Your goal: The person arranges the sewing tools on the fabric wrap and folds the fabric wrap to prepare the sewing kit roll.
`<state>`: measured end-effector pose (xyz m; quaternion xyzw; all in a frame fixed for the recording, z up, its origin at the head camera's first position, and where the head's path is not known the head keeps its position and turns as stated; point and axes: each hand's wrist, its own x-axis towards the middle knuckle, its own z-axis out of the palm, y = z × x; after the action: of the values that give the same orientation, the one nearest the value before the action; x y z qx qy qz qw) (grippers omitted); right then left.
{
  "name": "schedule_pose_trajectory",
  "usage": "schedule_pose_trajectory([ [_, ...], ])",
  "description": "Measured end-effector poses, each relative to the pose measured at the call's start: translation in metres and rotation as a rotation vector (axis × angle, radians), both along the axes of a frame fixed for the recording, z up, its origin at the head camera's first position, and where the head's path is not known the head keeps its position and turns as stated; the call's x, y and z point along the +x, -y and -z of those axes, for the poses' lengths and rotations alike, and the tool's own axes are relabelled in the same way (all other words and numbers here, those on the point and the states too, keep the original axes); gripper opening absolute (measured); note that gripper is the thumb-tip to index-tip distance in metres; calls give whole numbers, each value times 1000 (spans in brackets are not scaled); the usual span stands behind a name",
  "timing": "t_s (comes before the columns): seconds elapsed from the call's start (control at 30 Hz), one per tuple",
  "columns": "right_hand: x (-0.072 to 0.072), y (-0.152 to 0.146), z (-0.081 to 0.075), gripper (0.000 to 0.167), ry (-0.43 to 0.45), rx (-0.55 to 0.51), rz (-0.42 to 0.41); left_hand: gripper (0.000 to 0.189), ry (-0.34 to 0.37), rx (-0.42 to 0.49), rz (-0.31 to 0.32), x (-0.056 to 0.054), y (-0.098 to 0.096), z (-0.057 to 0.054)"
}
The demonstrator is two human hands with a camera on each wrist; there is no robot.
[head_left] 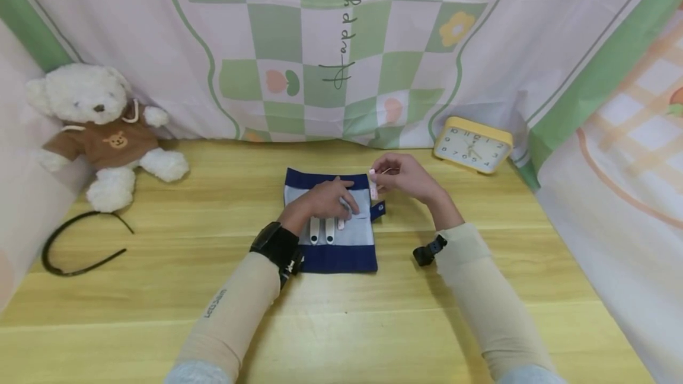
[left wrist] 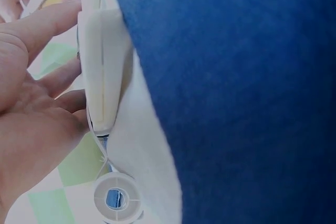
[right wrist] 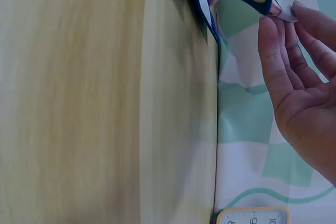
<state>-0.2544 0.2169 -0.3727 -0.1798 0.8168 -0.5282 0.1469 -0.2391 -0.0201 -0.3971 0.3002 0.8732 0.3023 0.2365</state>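
Observation:
A navy-bordered fabric pouch (head_left: 336, 258) lies unfolded on the table, with a grey middle panel and a snap tab (head_left: 378, 211) on its right side. Two white tools with black dots (head_left: 314, 231) sit side by side in the panel. My left hand (head_left: 325, 199) rests over the pouch, fingers extended onto the panel; in the left wrist view its fingertips are at a cream-coloured tool (left wrist: 102, 72). Beyond the pouch's right edge, my right hand (head_left: 402, 176) pinches a small white-and-pink strip (head_left: 373, 185) between thumb and fingers. A white spool (left wrist: 118, 198) shows in the left wrist view.
A white teddy bear (head_left: 109, 129) in a brown top sits at the back left, with a black headband (head_left: 50, 253) in front of it. At the back right stands a yellow alarm clock (head_left: 473, 146). A patterned curtain (head_left: 331, 28) hangs behind the wooden table (head_left: 363, 330).

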Motion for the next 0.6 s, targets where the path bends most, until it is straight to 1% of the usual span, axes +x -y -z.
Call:
schedule_pose_trajectory([
  [0.27, -2, 8, 4, 20, 18, -18, -17, 18, 2, -10, 6, -3, 0, 1],
  [0.4, -3, 11, 5, 19, 31, -19, -19, 18, 9, -9, 3, -2, 0, 0],
  [0.6, -3, 14, 8, 17, 31, 20, -32, 19, 17, -15, -4, -2, 0, 0],
])
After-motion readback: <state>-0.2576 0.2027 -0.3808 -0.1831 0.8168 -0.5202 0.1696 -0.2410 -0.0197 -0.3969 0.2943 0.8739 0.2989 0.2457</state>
